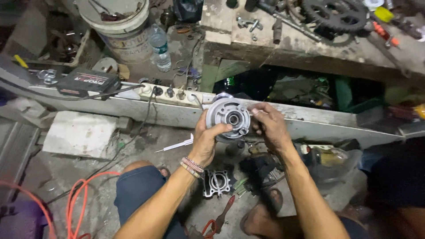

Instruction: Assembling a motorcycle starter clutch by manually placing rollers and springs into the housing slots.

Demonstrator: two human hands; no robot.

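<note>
**Ana:** Between the two hands, just above the knees, what is being held up?

**Ben:** A round grey metal hub (229, 117), disc-shaped, near the middle of the view. Its flat face is turned up toward the camera, so its axis runs roughly along the line of sight, tipped slightly to the far side.

**Ana:** How does it look?

**Ben:** Dull silver with a raised rim, a dark central bore ringed by a bright collar, and shallow pockets around that. It is held clear of the floor, in front of the long pale metal rail (133, 110).

**Ana:** And the grip?

**Ben:** The left hand (204, 144) cups the near-left rim, thumb lying across the face toward the bore. The right hand (270, 126) closes on the right rim with its fingertips. Both hands are clamped on the hub.

**Ana:** Any containers?

**Ben:** A white bucket (121, 31) stands far left; I cannot tell what the dark bits inside are. A clear plastic bottle (160, 46) with a blue cap stands just right of it. On the floor to the right lies a clear plastic bag (334, 161) with something yellowish inside.

**Ana:** What else?

**Ben:** A square metal block with round openings (217, 182) lies on the floor below the hub, and a red-handled screwdriver (223, 213) lies nearer. A black sprocket (335, 14) rests on the far workbench (283, 44).
</note>
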